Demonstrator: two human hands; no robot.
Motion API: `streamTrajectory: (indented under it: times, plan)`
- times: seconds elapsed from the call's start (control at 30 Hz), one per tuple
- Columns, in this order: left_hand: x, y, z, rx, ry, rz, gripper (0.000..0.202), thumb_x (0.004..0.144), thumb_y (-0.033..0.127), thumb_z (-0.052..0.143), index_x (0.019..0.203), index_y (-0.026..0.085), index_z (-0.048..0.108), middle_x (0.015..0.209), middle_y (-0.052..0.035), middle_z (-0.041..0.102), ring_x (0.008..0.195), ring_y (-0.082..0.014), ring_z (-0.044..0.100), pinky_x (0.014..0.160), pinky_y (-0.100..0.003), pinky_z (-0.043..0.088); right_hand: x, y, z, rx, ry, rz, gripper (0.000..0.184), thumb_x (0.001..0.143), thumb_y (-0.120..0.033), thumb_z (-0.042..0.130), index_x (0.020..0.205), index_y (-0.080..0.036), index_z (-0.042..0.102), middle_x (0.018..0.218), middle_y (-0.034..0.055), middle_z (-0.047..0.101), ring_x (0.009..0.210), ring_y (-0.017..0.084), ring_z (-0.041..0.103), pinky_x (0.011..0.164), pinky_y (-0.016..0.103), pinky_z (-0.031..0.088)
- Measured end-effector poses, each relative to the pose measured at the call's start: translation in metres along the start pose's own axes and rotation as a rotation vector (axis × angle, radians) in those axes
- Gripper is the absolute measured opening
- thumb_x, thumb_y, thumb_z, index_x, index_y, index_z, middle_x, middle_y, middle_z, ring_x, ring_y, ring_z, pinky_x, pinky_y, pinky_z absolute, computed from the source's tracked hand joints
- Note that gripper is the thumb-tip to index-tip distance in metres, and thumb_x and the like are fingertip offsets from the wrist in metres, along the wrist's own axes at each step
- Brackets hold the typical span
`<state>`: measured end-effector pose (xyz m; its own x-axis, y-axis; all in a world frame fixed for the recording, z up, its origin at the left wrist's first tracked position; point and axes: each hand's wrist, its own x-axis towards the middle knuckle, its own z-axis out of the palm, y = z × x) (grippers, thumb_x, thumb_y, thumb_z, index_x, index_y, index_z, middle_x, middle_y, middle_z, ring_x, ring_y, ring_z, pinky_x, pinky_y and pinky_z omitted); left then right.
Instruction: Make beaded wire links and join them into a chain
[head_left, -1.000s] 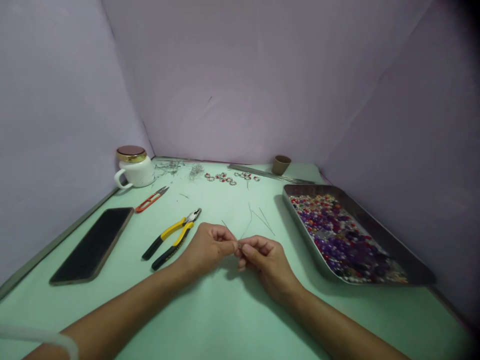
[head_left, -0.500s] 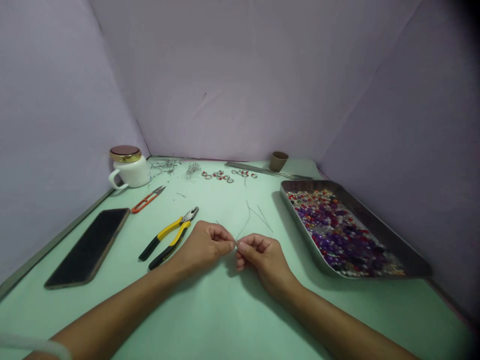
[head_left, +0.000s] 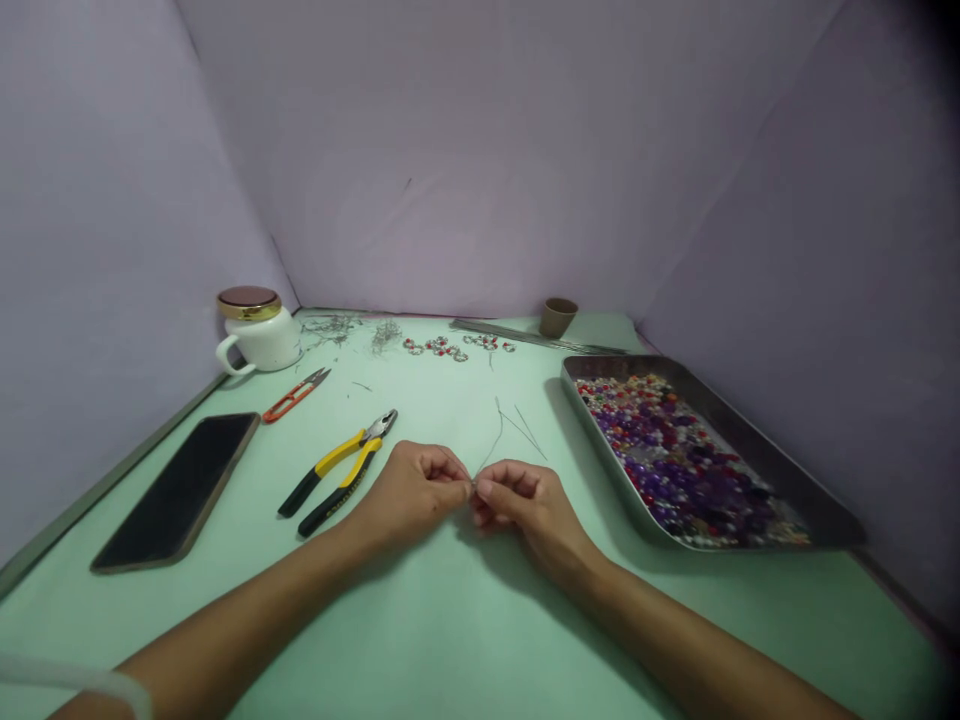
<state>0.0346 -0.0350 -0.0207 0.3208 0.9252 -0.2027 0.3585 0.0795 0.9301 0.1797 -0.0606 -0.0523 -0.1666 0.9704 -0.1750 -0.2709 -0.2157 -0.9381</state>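
Observation:
Thin wire (head_left: 500, 432) runs up from between my fingertips and lies over the table. My left hand (head_left: 427, 492) pinches it with thumb and forefinger at the middle of the table. Right against those fingertips, my right hand (head_left: 525, 503) pinches the same wire from the other side. The fingers hide the bit of wire between them, and whether a bead is there I cannot tell. Close to my left hand lie pliers (head_left: 349, 470) with yellow and black handles, jaws pointing away.
A metal tray (head_left: 622, 470) of mixed beads sits at right. Small red-and-clear bead rings (head_left: 442, 347), wire scraps (head_left: 386, 335), straight wires (head_left: 525, 335) and a brown cup (head_left: 558, 317) lie far back. At left are a lidded white mug (head_left: 262, 340), orange snips (head_left: 295, 396) and a phone (head_left: 180, 490).
Both hands stay pinched together at nearly the same spot. My right fingers have closed in slightly nearer the left fingertips, and the wire end has shifted a little. The view has tipped slightly.

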Motion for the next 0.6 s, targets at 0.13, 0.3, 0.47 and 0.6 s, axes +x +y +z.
streamTrajectory:
  times: [0.13,0.3,0.47,0.6]
  plan:
    - [0.0011,-0.001,-0.0018,0.023,-0.052,-0.02,0.009,0.059,0.021,0.055,0.059,0.012,0.057,0.044,0.0052,0.045,0.042,-0.0055,0.034,0.041,-0.019,0.026,-0.0007,-0.0056,0.0001,-0.158,0.017,-0.046,0.013,0.064,-0.025,0.063,0.06,-0.012,0.059,0.05,0.0001,0.059,0.042,0.008,0.052,0.044,0.021,0.043]
    - [0.0025,-0.0025,-0.0034,0.072,-0.074,-0.019,0.01,0.059,0.021,0.055,0.06,0.012,0.059,0.048,0.0019,0.051,0.044,-0.0069,0.039,0.042,-0.02,0.028,0.0008,-0.0056,-0.0001,-0.243,0.026,-0.049,0.009,0.064,-0.018,0.057,0.057,-0.013,0.059,0.045,-0.0015,0.056,0.04,0.007,0.05,0.043,0.02,0.041]
    - [0.0024,-0.002,-0.003,0.044,-0.06,-0.032,0.009,0.059,0.02,0.055,0.059,0.012,0.059,0.048,0.0019,0.052,0.043,-0.0069,0.04,0.042,-0.02,0.028,0.0009,-0.005,0.0018,-0.194,0.064,-0.006,0.008,0.062,-0.016,0.057,0.056,-0.013,0.06,0.048,-0.0012,0.058,0.042,0.007,0.052,0.044,0.019,0.042]
    - [0.0029,-0.0043,-0.0031,-0.027,-0.086,0.005,0.004,0.059,0.016,0.055,0.058,0.012,0.057,0.046,0.0043,0.047,0.042,-0.0054,0.036,0.041,-0.019,0.026,0.0013,-0.0023,0.0027,-0.071,0.07,0.049,0.006,0.06,-0.017,0.06,0.056,-0.013,0.06,0.049,-0.0013,0.059,0.042,0.008,0.053,0.046,0.02,0.044]
